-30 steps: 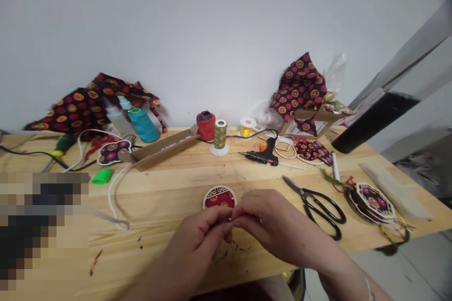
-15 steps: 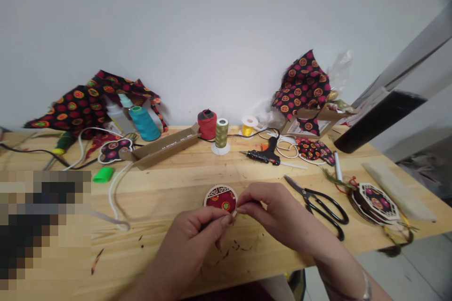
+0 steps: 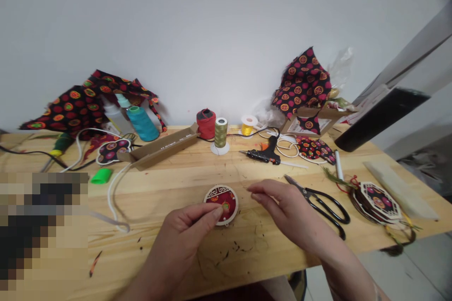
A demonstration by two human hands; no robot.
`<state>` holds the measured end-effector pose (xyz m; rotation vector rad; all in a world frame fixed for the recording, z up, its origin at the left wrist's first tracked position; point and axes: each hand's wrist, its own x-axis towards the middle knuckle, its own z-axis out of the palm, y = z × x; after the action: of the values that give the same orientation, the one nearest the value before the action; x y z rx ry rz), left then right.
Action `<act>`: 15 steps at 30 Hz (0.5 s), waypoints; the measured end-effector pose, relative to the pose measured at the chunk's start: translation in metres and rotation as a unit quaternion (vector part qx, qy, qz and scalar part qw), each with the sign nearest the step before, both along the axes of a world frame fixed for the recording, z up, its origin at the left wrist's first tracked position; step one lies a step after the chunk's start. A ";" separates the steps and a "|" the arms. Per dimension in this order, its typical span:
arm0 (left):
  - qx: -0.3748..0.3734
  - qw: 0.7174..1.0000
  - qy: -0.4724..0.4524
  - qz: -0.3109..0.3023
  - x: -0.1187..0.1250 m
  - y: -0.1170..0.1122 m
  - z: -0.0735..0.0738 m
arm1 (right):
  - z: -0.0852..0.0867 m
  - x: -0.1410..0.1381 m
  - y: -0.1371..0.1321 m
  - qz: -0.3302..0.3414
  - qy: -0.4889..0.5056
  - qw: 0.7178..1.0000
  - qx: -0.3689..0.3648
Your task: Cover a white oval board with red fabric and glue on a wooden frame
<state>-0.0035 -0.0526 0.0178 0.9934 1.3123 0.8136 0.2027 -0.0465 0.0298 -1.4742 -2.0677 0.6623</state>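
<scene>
A round ornament (image 3: 223,196) with a white fretwork rim and red patterned cloth lies on the wooden table (image 3: 183,188) in front of me. My left hand (image 3: 185,233) is closed in a pinch, thumb and forefinger resting on the ornament's lower left rim; what the pinch holds is too small to make out. My right hand (image 3: 280,204) hovers just right of the ornament, apart from it, fingers stretched toward it and nothing visible in them.
Black scissors (image 3: 323,204) lie right of my right hand, with an octagonal ornament (image 3: 377,200) beyond. Further back are a glue gun (image 3: 264,154), thread spools (image 3: 219,132), a cardboard tray (image 3: 162,146), a white cord (image 3: 113,193) and patterned cloth (image 3: 84,103).
My hands, pinched together over the ornament a second ago, have parted. The right hand drew off to the right and its fingers loosened; the left stayed at the ornament's rim.
</scene>
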 end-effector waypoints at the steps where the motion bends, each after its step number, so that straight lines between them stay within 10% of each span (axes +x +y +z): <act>1: -0.006 1.000 -0.001 0.006 0.000 0.000 0.000 | -0.002 0.005 -0.001 -0.027 -0.036 0.999 0.021; 8: -0.022 0.999 -0.019 0.040 -0.001 0.000 0.001 | -0.030 0.076 -0.020 -0.193 -0.382 0.901 0.075; 15: -0.030 0.999 -0.018 0.029 -0.002 0.000 -0.002 | -0.049 0.105 -0.034 -0.205 -0.415 0.885 -0.040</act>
<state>-0.0053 -0.0521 0.0162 0.8936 1.3316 0.8284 0.3074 -0.0805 -0.0191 -2.4481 -2.1581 -0.1033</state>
